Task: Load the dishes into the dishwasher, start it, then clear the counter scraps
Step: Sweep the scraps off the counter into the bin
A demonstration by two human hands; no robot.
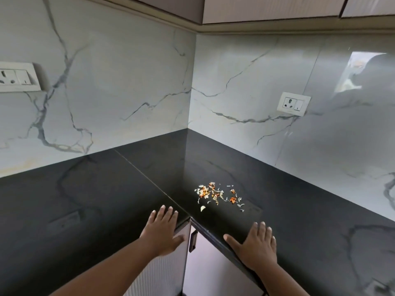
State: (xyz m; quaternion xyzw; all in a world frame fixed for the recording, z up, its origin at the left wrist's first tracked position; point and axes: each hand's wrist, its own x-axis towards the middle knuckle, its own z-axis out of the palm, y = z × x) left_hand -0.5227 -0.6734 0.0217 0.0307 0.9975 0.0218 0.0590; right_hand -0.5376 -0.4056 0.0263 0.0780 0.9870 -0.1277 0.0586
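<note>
White marble-look wall panels [119,86] with grey veins meet in a corner and fill most of the view. Below them a black stone counter [89,199] wraps around that corner in an L shape, with a thin seam running diagonally across it toward the inner edge. Along the top of the view runs the underside of the upper cabinets [267,9]. Under the counter's inner corner stand pale lower cabinet doors [168,270], one of them ribbed, with a dark handle [193,241] on the edge between them.

The left hand [162,230] lies flat with the palm down at the counter's edge, just left of the seam, fingers straight and close together, thumb hanging over the cabinet front; it holds nothing. The right hand [255,245] is likewise spread flat, palm down, on the counter's edge on the other side of the corner, fingers stretched out, thumb pointing left along the rim; it holds nothing either.

One socket plate [18,76] sits on the left wall, another socket plate [294,103] on the right wall.

The scraps [218,194] lie in a loose scatter of orange, white and pale green bits on the counter, just beyond and between the two hands, right of the seam. A single pale sliver [202,208] lies nearest the hands, apart from both.
</note>
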